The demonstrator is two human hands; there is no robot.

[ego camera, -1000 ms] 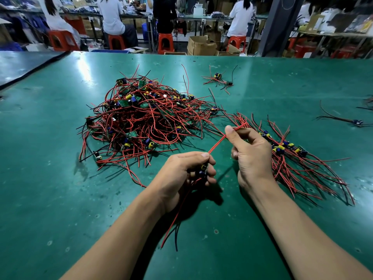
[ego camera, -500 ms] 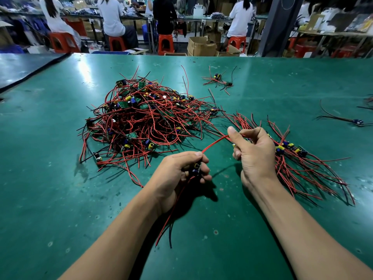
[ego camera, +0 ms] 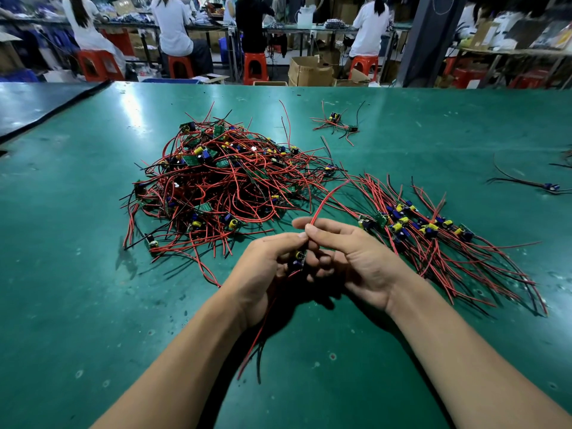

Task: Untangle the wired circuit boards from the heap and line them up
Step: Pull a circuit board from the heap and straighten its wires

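Observation:
A tangled heap of small green circuit boards with red and black wires (ego camera: 223, 187) lies on the green table (ego camera: 77, 274), left of centre. To its right is a row of lined-up boards (ego camera: 427, 227) with their wires fanned toward me. My left hand (ego camera: 269, 267) grips one small board (ego camera: 298, 258) in front of the heap; its wires hang down below my wrist. My right hand (ego camera: 349, 255) is close against the left and pinches that board's red wire (ego camera: 325, 202), which curves up and away.
A small loose cluster of boards (ego camera: 337, 122) lies at the far middle, and single wired boards (ego camera: 551, 187) lie at the right edge. A dark seam (ego camera: 55, 116) crosses the far left of the table. People sit on red stools at benches behind.
My right hand has slid along the red wire toward my left hand, and the two hands have come together. The wire's free end now sticks up over the table.

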